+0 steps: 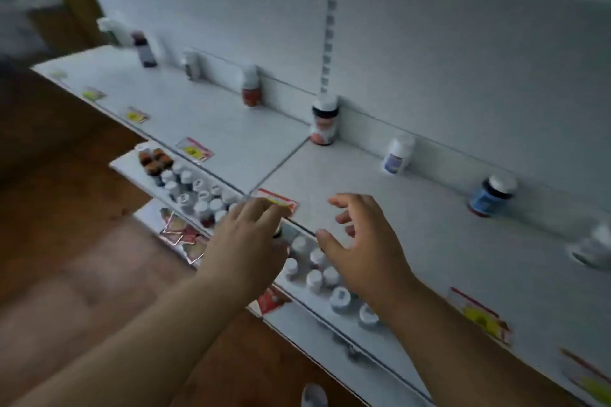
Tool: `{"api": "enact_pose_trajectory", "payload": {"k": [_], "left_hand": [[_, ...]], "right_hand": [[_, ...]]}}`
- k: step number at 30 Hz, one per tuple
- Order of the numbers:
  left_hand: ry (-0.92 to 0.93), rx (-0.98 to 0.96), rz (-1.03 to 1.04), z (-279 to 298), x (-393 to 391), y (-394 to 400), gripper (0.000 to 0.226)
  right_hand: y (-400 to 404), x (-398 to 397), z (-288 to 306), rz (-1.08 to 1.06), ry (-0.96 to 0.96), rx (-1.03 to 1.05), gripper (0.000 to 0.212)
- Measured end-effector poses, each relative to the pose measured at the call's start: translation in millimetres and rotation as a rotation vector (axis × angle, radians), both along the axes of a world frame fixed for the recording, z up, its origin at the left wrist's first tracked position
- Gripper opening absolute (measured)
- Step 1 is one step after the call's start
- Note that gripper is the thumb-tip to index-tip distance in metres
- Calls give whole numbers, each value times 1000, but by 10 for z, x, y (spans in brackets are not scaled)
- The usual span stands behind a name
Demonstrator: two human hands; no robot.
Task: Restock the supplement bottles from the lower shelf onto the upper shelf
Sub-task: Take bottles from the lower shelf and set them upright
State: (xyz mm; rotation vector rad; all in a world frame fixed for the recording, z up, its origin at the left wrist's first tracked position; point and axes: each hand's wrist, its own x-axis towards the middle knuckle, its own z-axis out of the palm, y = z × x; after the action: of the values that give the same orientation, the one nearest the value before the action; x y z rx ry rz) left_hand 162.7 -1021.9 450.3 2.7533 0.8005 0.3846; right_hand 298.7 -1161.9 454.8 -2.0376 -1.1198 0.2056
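Many white-capped bottles [314,277] crowd the lower shelf [297,317]; both hands' grips spread, holding nothing.

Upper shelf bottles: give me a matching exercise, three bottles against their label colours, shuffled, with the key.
Column one:
1. bottle below the slotted upright
2. tilted white bottle
3. dark bottle with white cap

Column two:
A. blue label
B. white body, purplish label
C. red-orange lower label

Pairs: 1-C, 2-B, 3-A

Nothing is legible: the shelf-edge tags [276,201] and bottle labels [324,129] are too blurred to read.
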Motion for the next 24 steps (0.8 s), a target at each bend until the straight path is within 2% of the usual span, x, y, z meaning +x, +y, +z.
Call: {"api": "enact_pose_trajectory", "payload": {"k": [4,10,17,21,24], "left_hand": [[-7,-50,298,-117,-654,364,45],[39,-96,602,-363,-1529,1209,46],[-24,-162,714,-678,-2270,2732,42],[57,-137,666,-578,-2666,3723,33],[107,-147,628,-520,-2809,4502,32]], "right_hand": [[911,-422,-129,307,64,12,50],[2239,-1090,-342,584,95,-48,53],[3995,-1825,-642,620,36,-137,45],[4983,-2125,-642,536,84,-158,28],[5669,-2263,-728,493,138,-183,26]]}}
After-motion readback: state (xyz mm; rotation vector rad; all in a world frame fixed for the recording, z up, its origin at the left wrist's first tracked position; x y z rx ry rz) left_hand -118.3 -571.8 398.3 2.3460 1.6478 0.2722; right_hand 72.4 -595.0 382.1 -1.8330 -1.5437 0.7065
